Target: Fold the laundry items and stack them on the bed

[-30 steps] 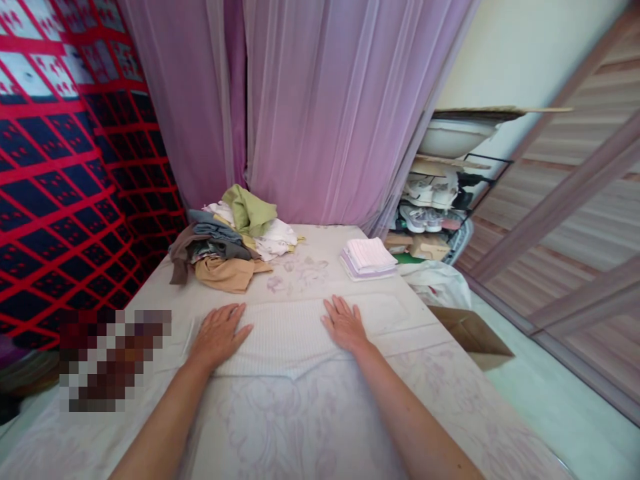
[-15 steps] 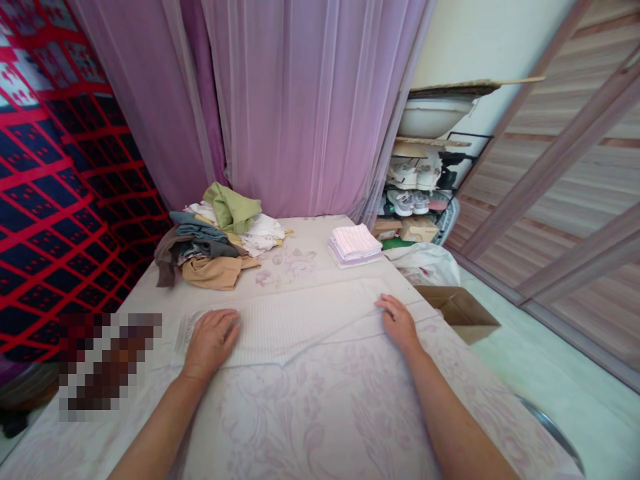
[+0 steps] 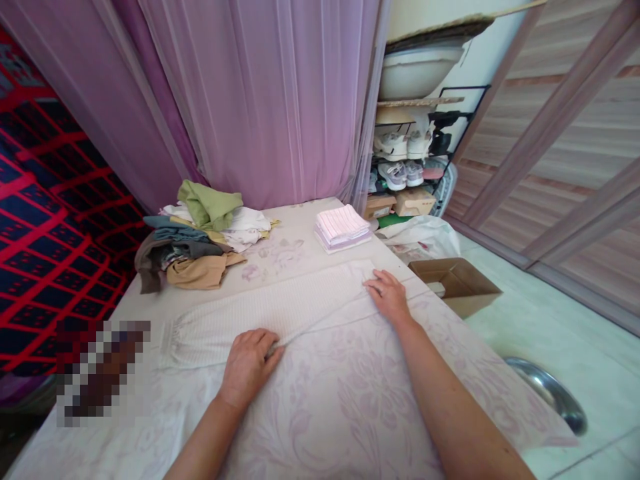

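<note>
A pair of pale striped trousers lies folded lengthwise across the bed, its gathered elastic end at the left and its narrow end at the right. At the trousers' near edge, around the middle, my left hand is closed with thumb and fingers pinching the cloth. My right hand has its fingers bent together on the narrow right end. The exact grip of its fingertips is partly hidden.
The bed cover has a floral pattern. Rumpled clothes are heaped at the back left; a folded stack sits at the back right. Beyond the right edge are a cardboard box, a metal basin and a shoe rack.
My left hand has moved right from the gathered end to the trousers' near edge. My right hand stays at the narrow end. The view has shifted slightly.
</note>
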`<state>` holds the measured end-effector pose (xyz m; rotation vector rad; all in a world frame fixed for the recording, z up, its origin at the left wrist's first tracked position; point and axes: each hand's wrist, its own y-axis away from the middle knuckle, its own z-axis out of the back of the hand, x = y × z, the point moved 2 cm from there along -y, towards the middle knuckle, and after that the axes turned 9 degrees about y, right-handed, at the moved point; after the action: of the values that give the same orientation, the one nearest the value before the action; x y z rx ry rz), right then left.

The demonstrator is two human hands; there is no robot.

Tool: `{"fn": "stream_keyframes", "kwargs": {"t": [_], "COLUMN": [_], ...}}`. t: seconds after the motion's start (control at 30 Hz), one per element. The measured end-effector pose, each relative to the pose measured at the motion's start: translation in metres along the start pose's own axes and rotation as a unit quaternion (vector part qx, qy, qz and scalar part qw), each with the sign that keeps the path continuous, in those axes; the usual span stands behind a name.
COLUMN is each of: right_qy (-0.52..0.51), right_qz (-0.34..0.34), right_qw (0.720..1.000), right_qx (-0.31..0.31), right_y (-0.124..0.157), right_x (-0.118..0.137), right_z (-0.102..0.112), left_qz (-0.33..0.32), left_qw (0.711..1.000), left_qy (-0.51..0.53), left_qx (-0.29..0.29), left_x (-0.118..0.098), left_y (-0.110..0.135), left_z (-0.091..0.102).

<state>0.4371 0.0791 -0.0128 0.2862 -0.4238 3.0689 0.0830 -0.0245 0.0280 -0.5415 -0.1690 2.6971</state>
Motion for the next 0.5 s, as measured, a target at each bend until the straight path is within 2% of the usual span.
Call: {"fn": "stream_keyframes", "kwargs": {"t": [0.17,0.33,0.5], "right_qy": [-0.011,-0.014,-0.004], "right_qz": [-0.002,-0.002,-0.004], "right_qw": [1.000,1.000,1.000], "right_qx": [-0.008,-0.014,-0.014], "right_y": [0.001,0.002,0.004], "right_x": [0.001,0.002,0.002], "right_z": [0.003,0.006,0.009], "left_qz": [-0.001,-0.013,-0.027], "left_qw": [1.000,1.000,0.999], "left_qy": [-0.012,0.006,0.015], "left_qx": [0.001,-0.027,-0.014], "left_x": [-0.002,0.007,0.012], "left_y": [0.002,0.008,0.008], "left_z": [-0.003,-0.007,-0.009]}}
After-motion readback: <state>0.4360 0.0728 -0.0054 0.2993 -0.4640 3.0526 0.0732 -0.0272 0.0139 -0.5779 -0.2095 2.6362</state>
